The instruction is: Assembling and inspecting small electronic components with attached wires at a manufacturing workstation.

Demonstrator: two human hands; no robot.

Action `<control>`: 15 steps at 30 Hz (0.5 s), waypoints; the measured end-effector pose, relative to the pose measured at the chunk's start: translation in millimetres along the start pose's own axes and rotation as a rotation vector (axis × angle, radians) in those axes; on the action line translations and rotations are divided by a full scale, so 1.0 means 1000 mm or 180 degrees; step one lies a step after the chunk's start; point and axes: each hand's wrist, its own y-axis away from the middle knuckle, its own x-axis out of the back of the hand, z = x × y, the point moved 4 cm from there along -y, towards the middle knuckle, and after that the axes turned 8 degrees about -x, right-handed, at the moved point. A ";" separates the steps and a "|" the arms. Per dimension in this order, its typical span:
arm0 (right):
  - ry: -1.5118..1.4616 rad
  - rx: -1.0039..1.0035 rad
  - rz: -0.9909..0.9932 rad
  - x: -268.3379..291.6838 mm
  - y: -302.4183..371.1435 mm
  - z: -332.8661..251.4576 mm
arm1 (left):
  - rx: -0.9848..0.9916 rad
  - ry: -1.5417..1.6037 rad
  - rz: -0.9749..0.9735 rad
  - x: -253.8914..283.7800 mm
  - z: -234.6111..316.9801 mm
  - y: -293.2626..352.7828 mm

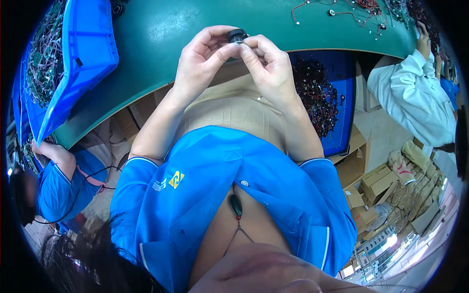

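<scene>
Held up near the edge of the green table, a small black round part [237,34] with a ring-like top sits between my fingertips. My left hand [201,61] pinches it from the left, thumb and forefinger closed at its lower side. From the right, the thumb and forefinger of my right hand [269,67] meet at the same spot. A small pale bit shows where the two thumbs come together; what it is, I cannot make out. My other fingers are curled and partly hidden.
The green table [161,29] carries red-and-black wire leads [361,12] at the far right. A blue bin [90,53] of wired parts stands left. Right of my lap, a blue tray [346,83] holds black wired parts. Co-workers [408,93] sit either side; cardboard boxes [378,183] lie right.
</scene>
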 end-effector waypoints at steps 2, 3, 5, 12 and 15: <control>0.0118 -0.0034 0.0039 0.000 0.001 -0.004 | -0.0080 -0.0088 0.0015 0.000 -0.001 0.000; 0.0178 -0.0051 0.0059 0.000 0.002 -0.005 | -0.0120 -0.0130 0.0023 0.000 0.000 0.000; 0.0319 -0.0073 0.0085 0.002 0.004 -0.008 | -0.0121 -0.0157 0.0008 -0.001 0.001 0.000; 0.0835 -0.0224 0.0126 0.006 0.005 -0.016 | -0.0118 -0.0253 -0.0005 0.000 -0.001 0.006; 0.1017 -0.0243 0.0145 0.006 0.006 -0.021 | -0.0142 -0.0330 0.0017 0.000 -0.001 0.006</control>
